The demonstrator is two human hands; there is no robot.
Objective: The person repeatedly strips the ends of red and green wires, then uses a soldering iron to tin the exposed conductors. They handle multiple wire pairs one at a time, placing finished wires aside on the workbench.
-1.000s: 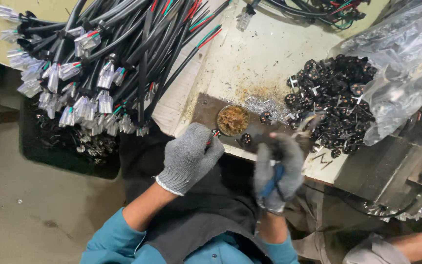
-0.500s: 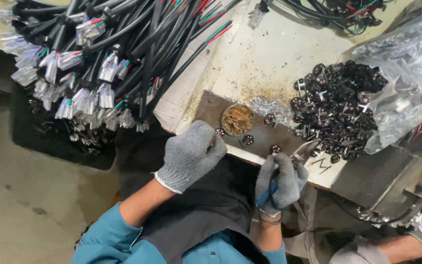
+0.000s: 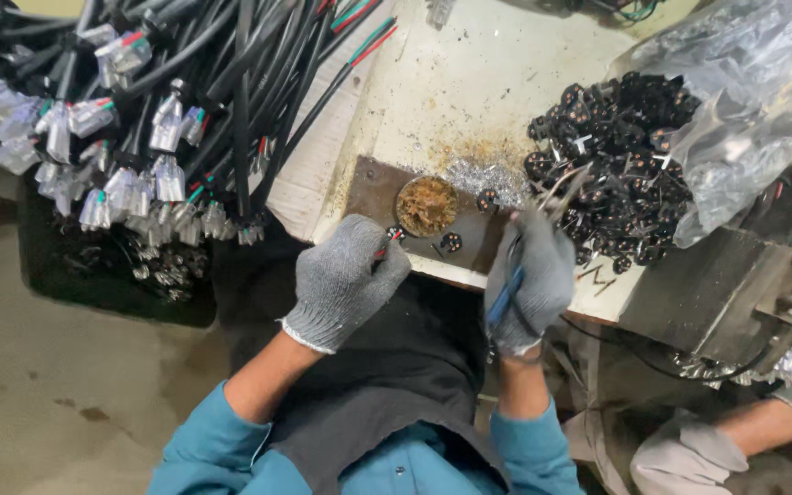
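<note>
Gripping a thin cable end [image 3: 387, 244] with red and green wires, the left hand [image 3: 346, 280], in a grey knit glove, is curled closed at the lower centre of the frame, at the near edge of the work table [image 3: 469, 82]. Just to the right, the right hand [image 3: 532, 280], gloved the same way, is closed around a blue-handled tool [image 3: 506, 295] whose thin metal tips [image 3: 556, 192] point up and right toward the parts pile. Between the two hands a small black round connector [image 3: 451, 242] lies on a dark metal plate [image 3: 368, 188]. Just above it on that plate sits a round tin [image 3: 426, 205] of brownish paste, with silvery scraps [image 3: 478, 174] beside it. Farther right, a heap of black connectors [image 3: 616, 147] spills from a clear plastic bag [image 3: 744, 101] at the upper right. Across the upper left, a thick bundle of black cables [image 3: 185, 82] with clear plug ends hangs over the table edge. In the lower right corner, another person's gloved hand [image 3: 680, 458] shows beside a grey metal box [image 3: 708, 293].
</note>
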